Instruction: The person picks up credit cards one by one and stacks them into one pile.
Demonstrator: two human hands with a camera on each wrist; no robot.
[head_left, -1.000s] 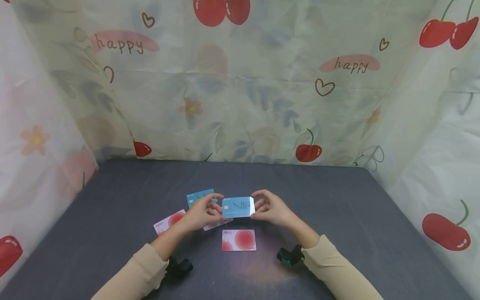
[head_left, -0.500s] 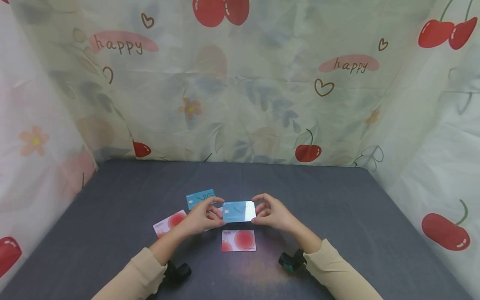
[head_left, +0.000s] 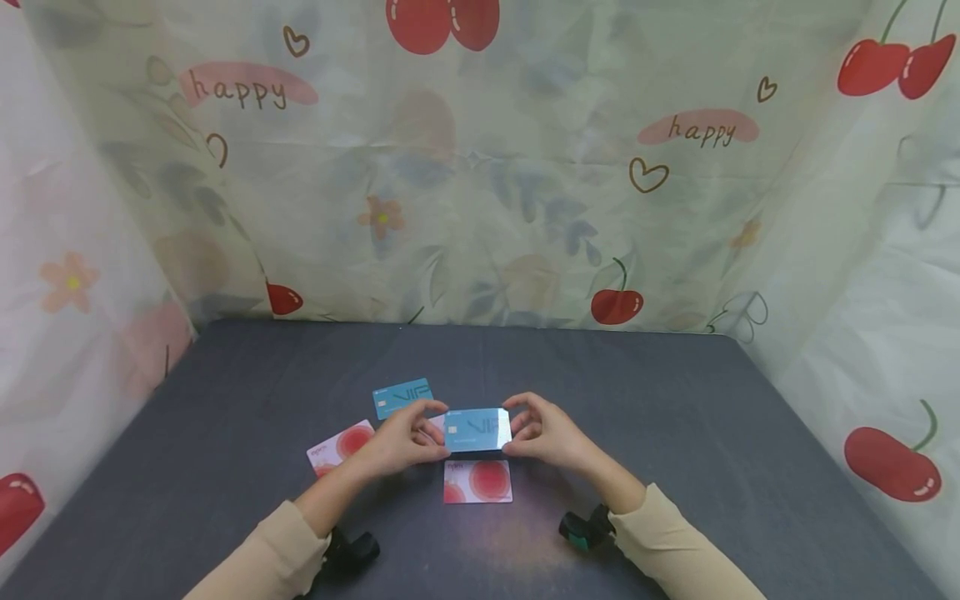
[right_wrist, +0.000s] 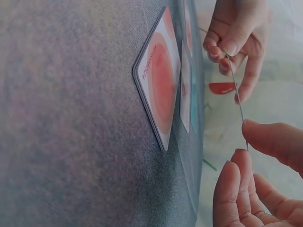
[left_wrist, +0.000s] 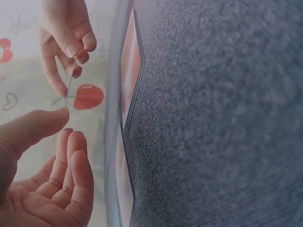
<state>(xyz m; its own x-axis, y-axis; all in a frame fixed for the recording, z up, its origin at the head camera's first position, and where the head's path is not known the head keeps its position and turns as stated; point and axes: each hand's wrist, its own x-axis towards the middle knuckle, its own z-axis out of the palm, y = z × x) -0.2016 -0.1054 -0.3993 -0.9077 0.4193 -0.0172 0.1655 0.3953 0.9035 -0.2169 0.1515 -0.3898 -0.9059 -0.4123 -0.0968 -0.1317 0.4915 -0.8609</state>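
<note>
A blue VIP card (head_left: 477, 430) is held level above the table between both hands. My left hand (head_left: 408, 435) pinches its left edge with thumb and fingers; my right hand (head_left: 549, 432) pinches the right edge. In the right wrist view the blue card (right_wrist: 239, 101) shows edge-on, raised off the table. Just below it on the table lies a pink-and-red card (head_left: 477, 482); the right wrist view shows this as a small stack of pink cards (right_wrist: 158, 87). Another pink card (head_left: 437, 427) is mostly hidden behind the left hand and the blue card.
Farther left, a second blue VIP card (head_left: 402, 397) and a tilted pink card (head_left: 341, 447) lie on the dark grey table (head_left: 637, 383). The left forearm partly covers that pink card. A patterned curtain (head_left: 480, 167) stands along the back and sides.
Both hands have brought the blue card slightly nearer the front, toward the pink stack. More of the blue card lying at the left now shows. The cards on the table have stayed put.
</note>
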